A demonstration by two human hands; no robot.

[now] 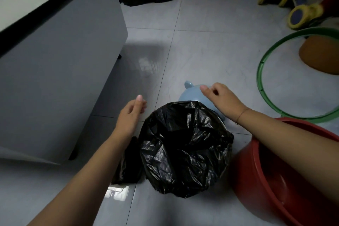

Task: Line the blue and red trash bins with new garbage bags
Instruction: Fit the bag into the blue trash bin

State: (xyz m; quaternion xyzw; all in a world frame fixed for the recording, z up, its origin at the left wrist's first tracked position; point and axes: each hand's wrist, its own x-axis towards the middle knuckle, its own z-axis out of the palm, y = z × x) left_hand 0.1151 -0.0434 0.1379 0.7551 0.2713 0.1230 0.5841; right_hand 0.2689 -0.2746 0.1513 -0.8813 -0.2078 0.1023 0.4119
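Black bag [183, 148] lines one blue bin [194, 95] | one red bin [286, 180] bare | two hands [131, 113] [220, 97] loosely open, empty

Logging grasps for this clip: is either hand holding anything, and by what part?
Nothing is held: left hand and right hand hover open above the bag-lined blue bin.

Both forearms are bare, no sleeves in sight. The right hand [219, 100] has a thin bracelet [241, 114] at its wrist; the left hand [128, 115] wears nothing.
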